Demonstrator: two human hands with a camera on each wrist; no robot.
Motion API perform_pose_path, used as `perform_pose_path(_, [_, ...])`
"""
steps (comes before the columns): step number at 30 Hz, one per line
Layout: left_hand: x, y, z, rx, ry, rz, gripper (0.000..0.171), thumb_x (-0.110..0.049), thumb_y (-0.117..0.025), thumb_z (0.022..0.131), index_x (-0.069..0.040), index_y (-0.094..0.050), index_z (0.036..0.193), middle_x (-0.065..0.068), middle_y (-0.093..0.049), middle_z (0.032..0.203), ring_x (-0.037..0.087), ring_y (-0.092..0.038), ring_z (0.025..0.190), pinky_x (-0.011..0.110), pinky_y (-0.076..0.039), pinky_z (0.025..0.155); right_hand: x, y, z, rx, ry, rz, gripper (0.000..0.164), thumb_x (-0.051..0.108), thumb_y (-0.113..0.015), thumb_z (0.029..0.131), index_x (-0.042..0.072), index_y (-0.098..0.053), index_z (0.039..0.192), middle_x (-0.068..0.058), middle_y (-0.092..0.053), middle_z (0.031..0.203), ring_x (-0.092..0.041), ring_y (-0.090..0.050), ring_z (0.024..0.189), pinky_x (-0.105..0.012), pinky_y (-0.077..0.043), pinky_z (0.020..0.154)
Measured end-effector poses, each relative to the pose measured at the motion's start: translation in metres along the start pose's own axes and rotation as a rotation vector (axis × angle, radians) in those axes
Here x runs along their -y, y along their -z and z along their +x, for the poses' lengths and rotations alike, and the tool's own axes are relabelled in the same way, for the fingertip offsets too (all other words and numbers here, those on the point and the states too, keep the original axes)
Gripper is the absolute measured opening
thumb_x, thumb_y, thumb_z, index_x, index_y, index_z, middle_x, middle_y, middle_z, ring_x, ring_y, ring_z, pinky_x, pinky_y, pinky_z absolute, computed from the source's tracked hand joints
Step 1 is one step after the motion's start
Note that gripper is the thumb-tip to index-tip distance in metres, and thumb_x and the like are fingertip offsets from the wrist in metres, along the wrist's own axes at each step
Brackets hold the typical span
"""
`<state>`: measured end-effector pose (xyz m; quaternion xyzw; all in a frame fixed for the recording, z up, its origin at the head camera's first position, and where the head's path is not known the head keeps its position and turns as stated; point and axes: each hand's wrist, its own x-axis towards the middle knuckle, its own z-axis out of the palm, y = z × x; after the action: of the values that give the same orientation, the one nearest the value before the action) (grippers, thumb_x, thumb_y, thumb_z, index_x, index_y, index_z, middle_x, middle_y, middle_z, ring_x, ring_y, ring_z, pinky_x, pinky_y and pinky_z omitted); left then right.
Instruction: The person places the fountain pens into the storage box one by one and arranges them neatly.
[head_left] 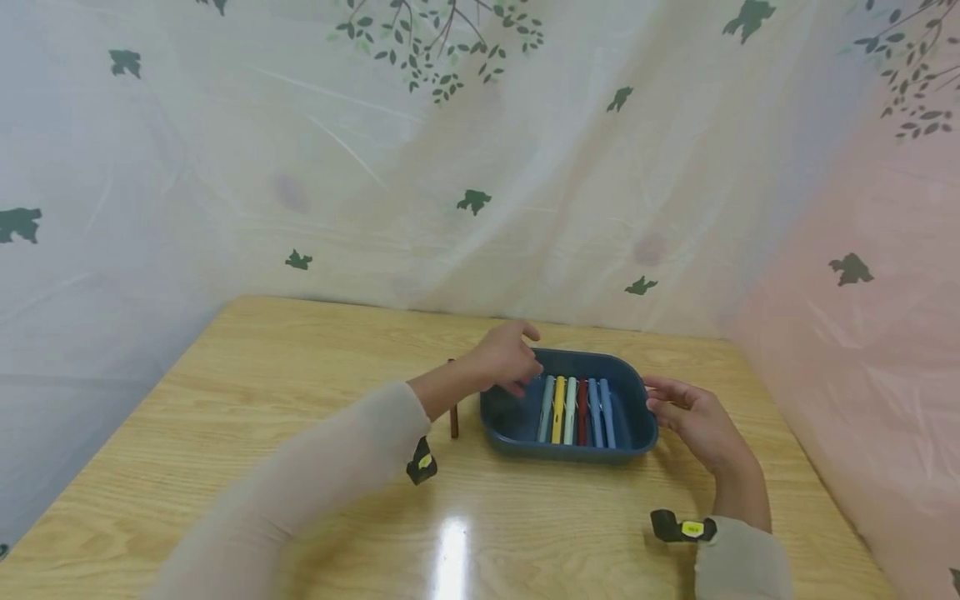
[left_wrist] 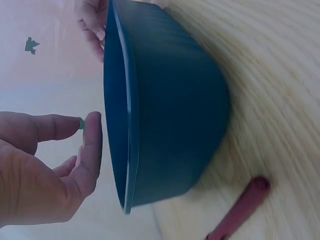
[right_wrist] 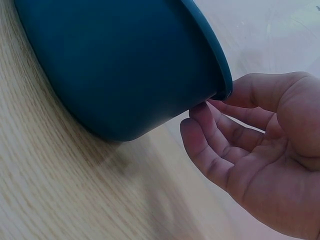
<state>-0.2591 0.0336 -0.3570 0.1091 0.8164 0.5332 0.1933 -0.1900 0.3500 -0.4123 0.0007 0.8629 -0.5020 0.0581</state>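
A dark blue plastic basin (head_left: 525, 450) stands on the table with several pens (head_left: 558, 412) side by side in it: grey-blue, yellow, pale mint, dark red and blue. My left hand (head_left: 506, 358) hovers over the basin's left end, holding nothing. In the left wrist view, the thumb and forefinger of that hand (left_wrist: 45, 170) are bent towards each other beside the rim. My right hand (right_wrist: 260, 130) grips the basin's right rim, thumb at the top and fingers beneath the lip. Just left of the basin lies a dark reddish-brown pen (head_left: 453, 421), partly hidden by my left wrist.
The wooden table (head_left: 360, 533) reaches back to a pale hanging sheet (head_left: 375, 208) printed with leaves. A pinkish sheet (head_left: 885, 358) hangs along the right side. Black straps with yellow labels are on both wrists.
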Motion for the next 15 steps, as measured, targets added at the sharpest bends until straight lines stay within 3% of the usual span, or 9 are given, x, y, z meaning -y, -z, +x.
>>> perform_pose_path(15, [0.017, 0.044, -0.015, -0.063, 0.007, 0.008, 0.057, 0.003, -0.07, 0.092, -0.003, -0.048, 0.144, 0.019, -0.062, 0.118, 0.031, -0.068, 0.086, 0.035, -0.064, 0.062, -0.001, 0.002, 0.0, 0.008, 0.015, 0.013, 0.049, 0.024, -0.061, 0.105, 0.006, -0.051, 0.15, -0.021, -0.053, 0.139, -0.011, -0.06, 0.112, -0.017, -0.054, 0.091])
